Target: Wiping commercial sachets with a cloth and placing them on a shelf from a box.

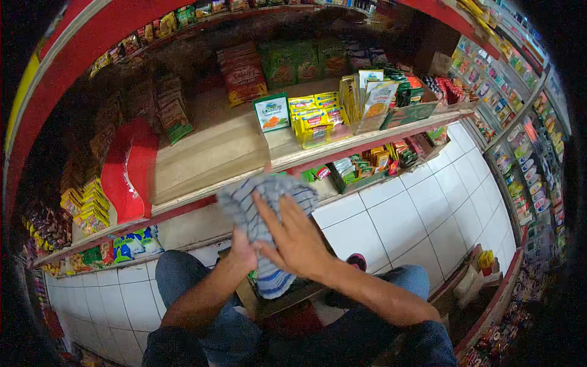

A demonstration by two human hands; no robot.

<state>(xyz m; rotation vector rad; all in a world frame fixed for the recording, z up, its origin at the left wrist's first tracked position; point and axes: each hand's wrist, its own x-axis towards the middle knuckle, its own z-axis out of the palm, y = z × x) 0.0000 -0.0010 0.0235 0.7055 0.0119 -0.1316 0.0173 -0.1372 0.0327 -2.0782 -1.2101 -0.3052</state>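
A grey-white cloth with blue stripes hangs bunched between my hands, in front of the lower shelf edge. My left hand grips the cloth at its left side, most of its fingers hidden by the fabric. Across the front of the cloth lies my right hand, its fingers spread and its thumb close to the left hand. Behind the cloth runs the pale wooden shelf, with a bare stretch of board. A white-and-green seasoning packet and yellow sachets stand on that shelf to the right. The cloth's upper part is blurred.
A red display box stands at the shelf's left, beside yellow packets. Below, a box of sachets sits on the lowest shelf. Under my knees is an open box. White floor tiles run to the right, towards hanging sachets.
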